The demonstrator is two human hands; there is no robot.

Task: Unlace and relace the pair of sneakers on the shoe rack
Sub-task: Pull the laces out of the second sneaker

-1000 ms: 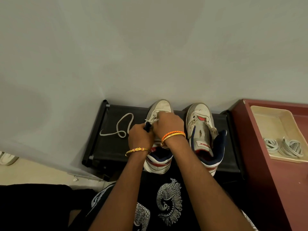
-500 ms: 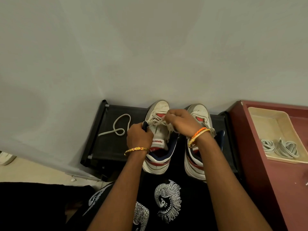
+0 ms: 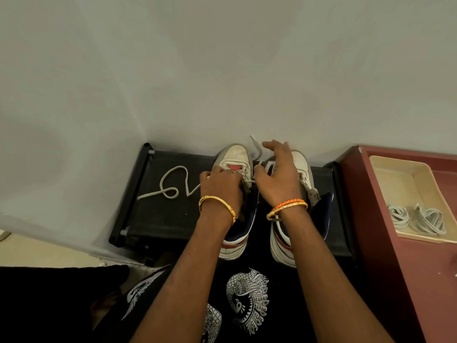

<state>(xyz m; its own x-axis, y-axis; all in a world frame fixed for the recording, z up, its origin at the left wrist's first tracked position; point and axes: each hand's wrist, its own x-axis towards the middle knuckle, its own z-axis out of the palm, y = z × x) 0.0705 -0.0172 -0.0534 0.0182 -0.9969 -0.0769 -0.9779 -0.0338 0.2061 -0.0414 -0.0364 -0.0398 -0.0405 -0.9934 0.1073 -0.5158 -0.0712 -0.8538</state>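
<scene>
Sneakers (image 3: 233,159), scuffed white with navy collars, sit half-laced.

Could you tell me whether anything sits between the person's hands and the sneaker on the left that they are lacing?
Nothing visible does. The left hand is already on the left sneaker at its lace area, and the right hand holds the lace just beside it, above the right sneaker.

A: Worn items? Left hand (image 3: 220,185): thin gold metal bangle (image 3: 217,206) at wrist.
B: Right hand (image 3: 278,179): braided orange cord bracelet (image 3: 288,203) beside second gold bangle. Below bangles, black garment with white peacock print (image 3: 247,300).
</scene>
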